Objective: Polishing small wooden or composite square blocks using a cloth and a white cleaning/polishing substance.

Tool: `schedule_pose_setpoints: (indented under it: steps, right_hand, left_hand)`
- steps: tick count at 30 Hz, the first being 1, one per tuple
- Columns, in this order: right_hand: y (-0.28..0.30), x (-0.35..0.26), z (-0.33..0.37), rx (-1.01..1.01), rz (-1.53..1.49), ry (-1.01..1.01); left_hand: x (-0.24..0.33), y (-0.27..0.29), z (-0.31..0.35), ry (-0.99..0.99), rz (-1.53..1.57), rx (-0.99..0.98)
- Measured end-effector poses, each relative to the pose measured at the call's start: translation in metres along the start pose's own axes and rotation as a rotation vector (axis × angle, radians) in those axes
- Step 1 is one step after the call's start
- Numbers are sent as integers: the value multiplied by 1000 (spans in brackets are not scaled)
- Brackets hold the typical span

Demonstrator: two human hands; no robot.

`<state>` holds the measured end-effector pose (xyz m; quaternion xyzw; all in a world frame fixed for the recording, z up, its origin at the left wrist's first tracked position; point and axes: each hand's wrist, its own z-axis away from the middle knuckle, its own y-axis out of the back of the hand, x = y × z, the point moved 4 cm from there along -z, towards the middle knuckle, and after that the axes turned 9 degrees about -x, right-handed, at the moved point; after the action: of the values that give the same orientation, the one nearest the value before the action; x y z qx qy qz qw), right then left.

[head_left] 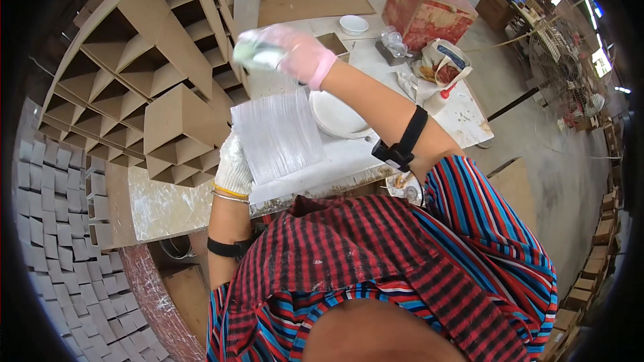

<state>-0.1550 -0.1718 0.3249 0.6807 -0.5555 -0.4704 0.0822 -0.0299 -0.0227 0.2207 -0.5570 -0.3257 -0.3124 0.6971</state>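
My left hand point(235, 159), in a white knitted glove, is closed on the left edge of a square panel point(278, 135). Its grey-white face has a streaky coating; whether it is a flat board or one side of a box I cannot tell. Above the table's far part, my right hand point(305, 55), in a pink glove, grips a pale green and white pad point(257, 52) that looks like a sponge, smeared by motion. A white round basin point(339, 112) stands just right of the panel, partly hidden by my right forearm. White paper point(292, 183) lies under the panel.
Brown cardboard boxes point(178, 124) are stacked at the left. Grey boxes point(57, 228) fill the lower left. On the white table point(469, 110) are a small white bowl point(353, 25), a tote bag point(443, 64) and a red-capped bottle point(437, 101). A red crate point(426, 10) stands behind; a fan point(563, 60) is at right.
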Motion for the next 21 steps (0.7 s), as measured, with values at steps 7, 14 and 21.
schedule_pose_setpoints:
  steps: [7, 14, 21]
  right_hand:
    - [-11, 32, 41, 15, -1119, -549]
    - [0, 5, 44, -93, -950, -454]
    - [21, -29, 43, -157, -42, -64]
  left_hand:
    - [-1, -21, -5, -87, 265, -257]
    - [-14, -18, -15, -124, 615, -390]
    - [-21, -5, -35, -264, 418, -451]
